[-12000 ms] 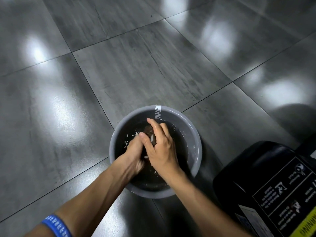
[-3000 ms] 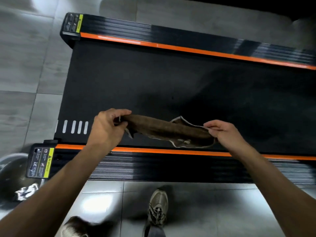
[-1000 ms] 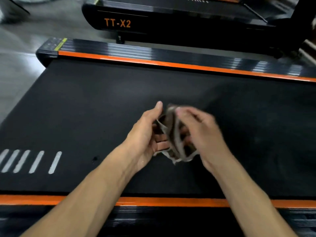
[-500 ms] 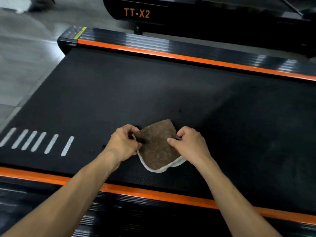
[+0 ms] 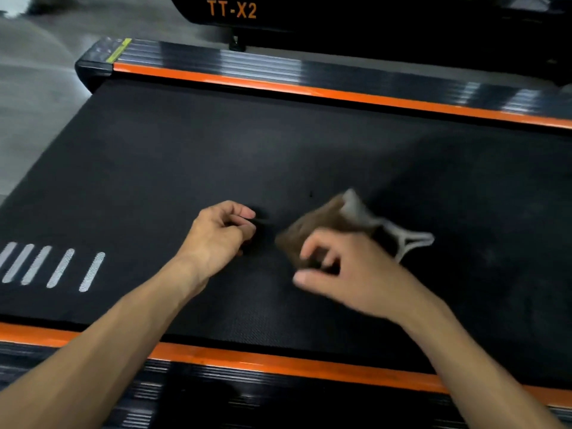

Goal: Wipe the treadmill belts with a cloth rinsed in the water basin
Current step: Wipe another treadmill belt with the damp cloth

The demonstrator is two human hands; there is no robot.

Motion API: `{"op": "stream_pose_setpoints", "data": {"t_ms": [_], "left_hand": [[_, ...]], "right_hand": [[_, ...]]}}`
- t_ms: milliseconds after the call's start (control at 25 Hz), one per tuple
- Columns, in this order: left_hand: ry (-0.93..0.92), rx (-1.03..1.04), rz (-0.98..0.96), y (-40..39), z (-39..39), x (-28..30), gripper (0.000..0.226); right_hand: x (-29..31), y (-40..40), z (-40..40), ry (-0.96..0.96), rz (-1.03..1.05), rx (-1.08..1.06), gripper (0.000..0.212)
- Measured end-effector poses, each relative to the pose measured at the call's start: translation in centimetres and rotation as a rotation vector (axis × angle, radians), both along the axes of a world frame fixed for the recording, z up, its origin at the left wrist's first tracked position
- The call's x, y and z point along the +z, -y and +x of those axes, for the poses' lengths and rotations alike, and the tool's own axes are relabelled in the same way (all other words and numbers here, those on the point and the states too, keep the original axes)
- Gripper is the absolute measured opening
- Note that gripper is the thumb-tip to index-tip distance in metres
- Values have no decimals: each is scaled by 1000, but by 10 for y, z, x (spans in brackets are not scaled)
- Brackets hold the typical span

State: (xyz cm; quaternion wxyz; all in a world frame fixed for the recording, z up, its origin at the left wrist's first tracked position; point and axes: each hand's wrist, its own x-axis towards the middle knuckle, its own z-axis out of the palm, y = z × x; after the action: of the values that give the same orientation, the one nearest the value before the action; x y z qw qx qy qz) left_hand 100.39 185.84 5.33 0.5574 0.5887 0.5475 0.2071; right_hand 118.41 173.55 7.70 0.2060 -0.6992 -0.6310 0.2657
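The cloth [image 5: 325,224], brown with a pale hem, is blurred over the belt [image 5: 185,156], right of its middle and toward the near edge. The right hand [image 5: 346,270] is on the cloth's near part, fingers curled over it; the blur hides whether they pinch it or only rest on it. The left hand [image 5: 216,236] is just beside the cloth to the left, apart from it, fingers curled in with nothing between them. White stripes [image 5: 52,267] mark the belt near its left end. Orange rails [image 5: 309,91] run along the far and near edges. Beyond stands another treadmill [image 5: 232,9] lettered TT-X2.
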Motion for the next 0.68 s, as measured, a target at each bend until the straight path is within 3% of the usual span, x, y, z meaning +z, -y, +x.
{"op": "stream_pose_setpoints", "data": {"t_ms": [40, 240, 400, 440, 520, 600, 680], "left_hand": [[-9, -10, 10, -2, 1, -1, 15], [-103, -118, 46, -6, -6, -17, 18], [-117, -151, 73, -8, -10, -24, 18], [-118, -154, 85, -9, -10, -25, 18], [-150, -188, 138, -10, -9, -27, 20], [-201, -238, 218, -10, -5, -26, 20], [-226, -267, 286, -12, 0, -27, 19]], "right_hand": [[-12, 6, -5, 39, -81, 31, 21], [-81, 10, -15, 418, 58, -5, 56], [-81, -7, 7, 214, 141, -100, 51], [-81, -9, 15, 304, 173, -91, 48], [-83, -11, 24, 518, 28, -47, 53], [-88, -10, 18, 587, -118, -64, 63], [-89, -3, -2, 636, -114, -67, 68]]}}
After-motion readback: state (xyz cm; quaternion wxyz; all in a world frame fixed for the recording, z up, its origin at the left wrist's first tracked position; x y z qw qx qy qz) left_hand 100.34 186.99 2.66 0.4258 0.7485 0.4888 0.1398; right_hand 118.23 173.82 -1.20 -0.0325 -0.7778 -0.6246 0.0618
